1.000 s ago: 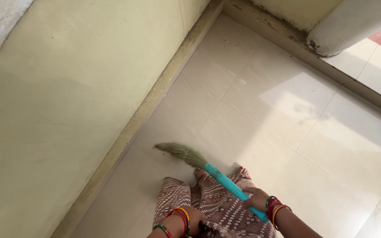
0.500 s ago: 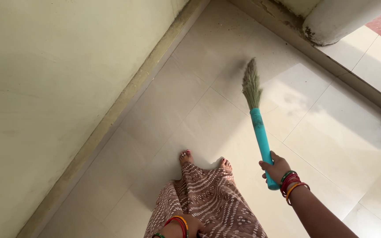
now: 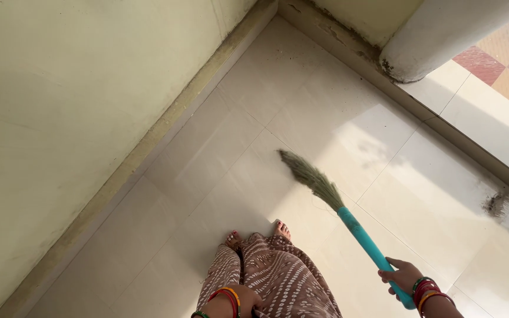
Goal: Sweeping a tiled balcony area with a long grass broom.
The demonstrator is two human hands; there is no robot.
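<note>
My right hand (image 3: 403, 275), with coloured bangles on the wrist, grips the teal handle of a grass broom (image 3: 349, 219). The broom's green bristle end (image 3: 310, 174) points up and left and touches the cream floor tiles ahead of my bare feet (image 3: 257, 234). My left hand (image 3: 237, 300) sits at the bottom edge, also with bangles, pressed against the brown patterned skirt (image 3: 278, 277); its fingers are mostly hidden.
A pale green wall (image 3: 72, 106) with a skirting strip runs along the left. A white pillar base (image 3: 437, 41) stands in the far corner beside a raised threshold (image 3: 478, 159). A small pile of dark dust (image 3: 495, 203) lies at the right.
The broom has swung from left of my feet, out to the far middle of the floor, and back down toward me. The view shifted slightly left, showing more of the outside tiles.
</note>
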